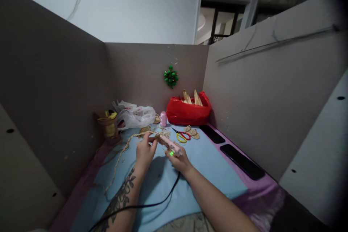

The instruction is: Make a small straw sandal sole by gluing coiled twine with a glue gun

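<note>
My right hand (180,159) is wrapped round a pink hot glue gun (172,145) with a small green light lit on it. Its black cable runs down across my left forearm. The gun's nozzle points forward and left, close to my left hand (145,150), whose fingers are pinched on a braided straw cord (125,147). From those fingers the cord trails left and down over the blue cloth. A small brown piece lies between the fingers and the nozzle, partly hidden. Ahead lie red-and-yellow-handled scissors (182,136), blades half apart, beside small woven sole-shaped pieces (192,133).
A red bag (187,113) of dry husks, a pink bottle (163,119) and a clear plastic bag (138,116) stand at the back. A brown pot (109,128) is at left, two black phones (241,161) at right. Grey panels (152,69) enclose the table; straw scraps lie mid-table.
</note>
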`<control>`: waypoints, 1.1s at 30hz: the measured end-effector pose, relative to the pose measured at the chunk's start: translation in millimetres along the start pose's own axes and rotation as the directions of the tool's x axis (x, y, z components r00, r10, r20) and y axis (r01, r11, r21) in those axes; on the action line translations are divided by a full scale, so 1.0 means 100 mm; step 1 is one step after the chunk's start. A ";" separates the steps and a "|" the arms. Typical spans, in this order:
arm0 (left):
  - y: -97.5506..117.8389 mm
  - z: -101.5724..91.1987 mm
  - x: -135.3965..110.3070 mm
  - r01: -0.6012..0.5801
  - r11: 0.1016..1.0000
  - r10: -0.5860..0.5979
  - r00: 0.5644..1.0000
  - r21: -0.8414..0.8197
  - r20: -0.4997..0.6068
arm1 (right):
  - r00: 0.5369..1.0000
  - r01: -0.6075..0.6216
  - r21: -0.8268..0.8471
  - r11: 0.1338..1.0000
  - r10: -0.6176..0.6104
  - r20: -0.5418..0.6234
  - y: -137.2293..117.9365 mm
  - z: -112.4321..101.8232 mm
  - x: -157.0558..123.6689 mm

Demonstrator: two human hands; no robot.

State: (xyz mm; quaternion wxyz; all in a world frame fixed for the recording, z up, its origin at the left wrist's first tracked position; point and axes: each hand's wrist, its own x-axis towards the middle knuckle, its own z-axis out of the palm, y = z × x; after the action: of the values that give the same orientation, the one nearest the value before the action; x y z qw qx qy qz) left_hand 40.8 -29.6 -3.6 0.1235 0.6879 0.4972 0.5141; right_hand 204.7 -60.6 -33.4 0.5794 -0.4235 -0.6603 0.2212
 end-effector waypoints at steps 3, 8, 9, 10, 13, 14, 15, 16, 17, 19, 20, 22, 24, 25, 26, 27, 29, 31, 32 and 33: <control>0.01 0.00 0.00 0.007 1.000 -0.007 1.000 0.009 0.008 | 1.000 0.009 0.013 1.000 -0.008 -0.005 0.00 0.00 0.00; 0.01 0.00 0.00 0.012 1.000 -0.013 1.000 0.021 0.016 | 1.000 0.004 0.031 1.000 -0.005 0.011 0.01 0.00 0.00; 0.01 0.01 0.00 0.010 1.000 -0.011 1.000 0.023 0.021 | 1.000 -0.005 0.041 0.999 0.004 0.011 0.02 0.00 -0.01; 0.00 0.01 0.00 0.009 1.000 -0.009 1.000 0.025 0.023 | 1.000 -0.013 0.050 0.999 0.013 0.010 0.03 0.01 -0.01; -0.01 0.01 0.00 0.003 1.000 -0.004 1.000 0.024 0.024 | 0.999 -0.033 0.076 0.997 0.032 0.006 0.05 0.02 -0.01; -0.01 0.01 0.00 0.006 1.000 -0.007 1.000 0.021 0.027 | 0.999 -0.035 0.087 0.996 0.034 0.011 0.05 0.02 -0.01; 0.00 0.01 0.00 0.010 1.000 -0.011 0.999 0.019 0.031 | 0.999 -0.035 0.098 0.995 0.033 0.015 0.05 0.01 -0.01; 0.00 0.01 -0.01 0.013 1.000 -0.014 0.999 0.018 0.036 | 0.999 -0.034 0.107 0.994 0.032 0.020 0.04 0.01 -0.01; 0.01 0.01 -0.01 0.015 1.000 -0.016 0.999 0.019 0.039 | 0.999 -0.032 0.114 0.993 0.030 0.023 0.03 0.01 -0.01; 0.02 0.00 -0.01 0.013 1.000 -0.014 0.999 0.026 0.039 | 0.999 -0.027 0.116 0.993 0.025 0.022 0.02 0.01 -0.01; 0.02 0.00 -0.01 0.011 1.000 -0.012 0.999 0.029 0.039 | 0.999 -0.025 0.110 0.994 0.022 0.023 0.01 0.01 -0.01; 0.03 0.00 -0.01 0.014 1.000 -0.015 0.999 0.028 0.044 | 1.000 -0.017 0.096 0.995 0.015 0.027 0.01 0.01 -0.01; 0.03 0.00 -0.01 0.025 0.999 -0.026 0.998 0.023 0.055 | 1.000 -0.011 0.073 0.997 0.010 0.024 0.02 0.01 -0.02; 0.03 0.00 -0.01 0.031 0.999 -0.032 0.998 0.022 0.058 | 1.000 -0.008 0.058 0.998 0.007 0.020 0.02 0.01 -0.02; 0.02 0.01 -0.01 0.034 0.999 -0.036 0.997 0.022 0.062 | 1.000 -0.004 0.039 0.999 0.004 0.018 0.03 0.01 -0.02; 0.02 0.01 -0.01 0.036 0.999 -0.037 0.997 0.024 0.065 | 1.000 0.002 0.018 1.000 -0.002 0.017 0.03 0.01 -0.02; 0.01 0.01 -0.01 0.028 0.999 -0.030 0.997 0.026 0.068 | 0.999 0.020 -0.014 1.000 -0.020 0.029 0.05 0.01 -0.02; 0.00 0.02 -0.01 0.013 1.000 -0.015 0.997 0.025 0.070 | 0.998 0.043 -0.023 0.999 -0.042 0.045 0.06 0.01 -0.02; 0.00 0.02 -0.02 0.008 1.000 -0.009 0.997 0.023 0.072 | 0.998 0.050 -0.026 0.998 -0.049 0.050 0.07 0.01 -0.02; 0.00 0.02 -0.02 0.004 1.000 -0.006 0.997 0.023 0.073 | 0.997 0.053 -0.029 0.998 -0.051 0.054 0.07 0.01 -0.01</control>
State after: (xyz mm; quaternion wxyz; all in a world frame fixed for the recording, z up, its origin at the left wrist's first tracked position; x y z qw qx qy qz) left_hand 42.4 -30.5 -5.4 0.1352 0.7065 0.4997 0.4826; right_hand 205.4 -57.7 -40.1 0.5606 -0.4088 -0.6897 0.2073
